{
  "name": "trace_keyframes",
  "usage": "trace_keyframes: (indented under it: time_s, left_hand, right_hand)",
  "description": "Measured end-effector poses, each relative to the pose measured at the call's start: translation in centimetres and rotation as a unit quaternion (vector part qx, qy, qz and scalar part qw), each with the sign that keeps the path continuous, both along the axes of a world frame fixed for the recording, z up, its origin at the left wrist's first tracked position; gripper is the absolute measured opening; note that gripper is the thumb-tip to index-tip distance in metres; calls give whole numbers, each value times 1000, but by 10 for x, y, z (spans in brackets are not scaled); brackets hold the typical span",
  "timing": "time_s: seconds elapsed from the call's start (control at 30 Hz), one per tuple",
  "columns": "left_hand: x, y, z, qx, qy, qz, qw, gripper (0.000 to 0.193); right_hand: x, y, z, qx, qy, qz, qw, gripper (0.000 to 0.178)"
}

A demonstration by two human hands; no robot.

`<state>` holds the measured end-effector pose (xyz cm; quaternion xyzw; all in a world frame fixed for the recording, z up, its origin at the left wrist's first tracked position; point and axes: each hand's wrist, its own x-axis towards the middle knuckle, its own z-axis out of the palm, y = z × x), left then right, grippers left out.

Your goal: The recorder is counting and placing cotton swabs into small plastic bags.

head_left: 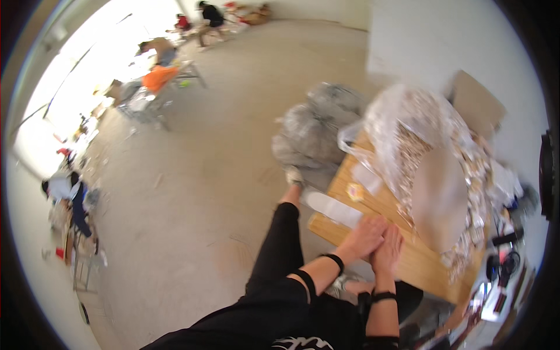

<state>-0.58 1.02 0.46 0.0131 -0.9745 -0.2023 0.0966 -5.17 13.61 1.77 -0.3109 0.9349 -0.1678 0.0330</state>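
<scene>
Now | left hand [364, 238] and right hand [388, 249] pressed together, flat on desk [408, 262] | grip pinching nothing | beside clear plastic bag [431, 157]

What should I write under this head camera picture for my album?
Both hands, left hand and right hand, pressed together on a wooden table beside a big clear plastic bag.

Matt, smooth light wooden tabletop [408, 262], glossy crinkled clear plastic bag [431, 151], rough matt concrete floor [192, 192].
</scene>
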Motion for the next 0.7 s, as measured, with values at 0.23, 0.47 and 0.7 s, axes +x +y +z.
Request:
trace_keyframes:
  time_s: [0.23, 0.47, 0.7]
  left_hand:
    - [2, -29, -18, -85, -18, 14, 996, 54]
    - [-4, -23, -25, -115, -38, -14, 993, 53]
    - [0, -26, -23, -122, -29, -1, 992, 53]
  right_hand:
    - [2, -20, -18, -53, 90, 6, 995, 56]
    - [2, -7, -15, -142, 104, -40, 984, 48]
    - [2, -2, -5, -149, 102, -13, 984, 48]
